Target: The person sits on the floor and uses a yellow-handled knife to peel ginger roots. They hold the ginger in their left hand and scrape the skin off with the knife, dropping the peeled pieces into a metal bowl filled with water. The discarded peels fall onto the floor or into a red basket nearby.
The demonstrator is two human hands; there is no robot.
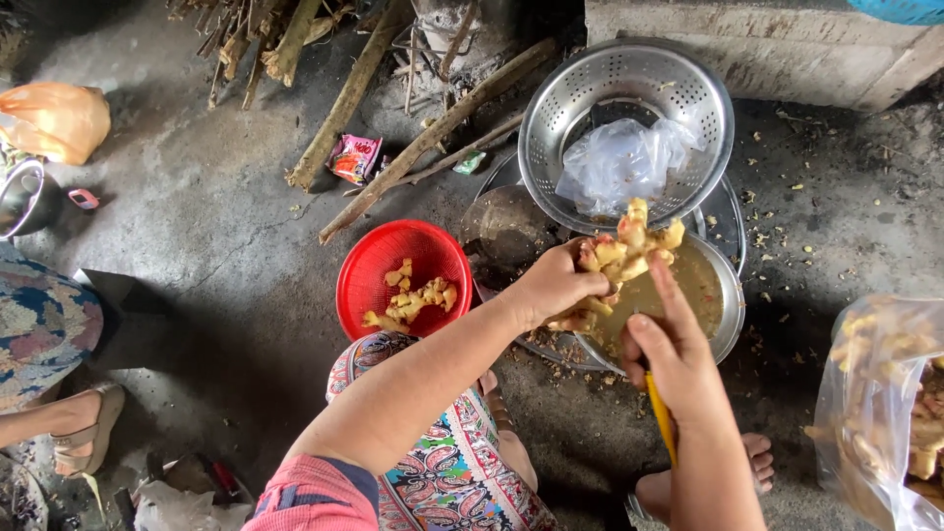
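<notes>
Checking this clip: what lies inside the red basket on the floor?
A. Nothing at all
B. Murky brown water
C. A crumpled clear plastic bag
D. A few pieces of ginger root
D. The red basket holds a few yellowish ginger pieces; the plastic bag lies in the metal colander, and the murky water is in the metal bowl.

Soft, even daylight fills the scene — no hard shadows, only a dim patch at the top by the pile of dry brown firewood sticks [295, 49]. The perforated steel colander [678, 93] shows mild glare. Focus is sharp in the centre — edges bend slightly from the wide lens.
</notes>
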